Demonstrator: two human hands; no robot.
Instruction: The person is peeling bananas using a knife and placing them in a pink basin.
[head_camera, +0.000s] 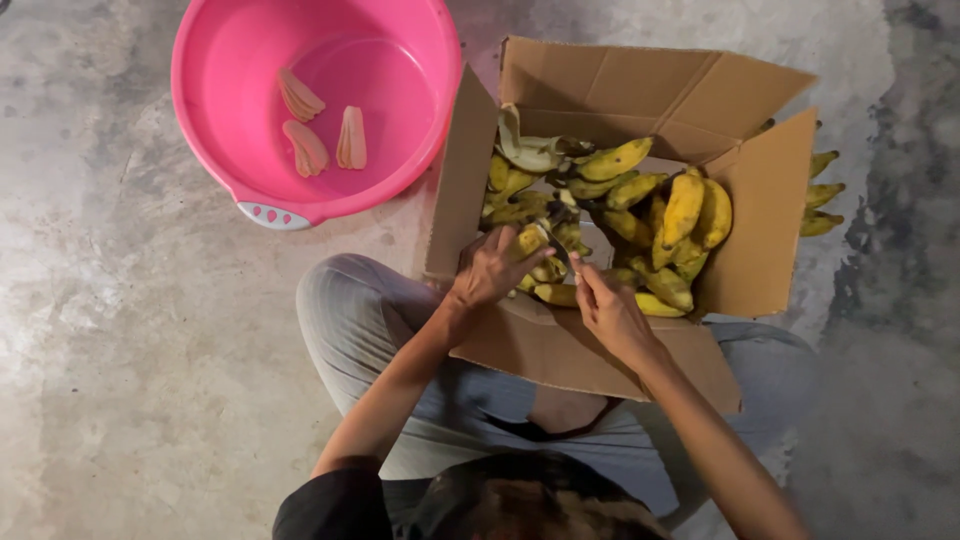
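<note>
My left hand (490, 270) grips a small yellow banana (530, 240) over the near edge of an open cardboard box (620, 90). My right hand (605, 305) holds a small knife (558, 245) whose blade touches that banana. The box is filled with several yellow-green bananas (685, 205) and an empty peel (525, 150) at its back left. Both hands hover above the box's front flap (560, 350).
A pink plastic basin (210, 60) stands on the concrete floor at upper left, holding three peeled banana pieces (350, 138). More bananas (820, 195) lie outside the box's right wall. My grey-clad knees (345, 300) frame the box.
</note>
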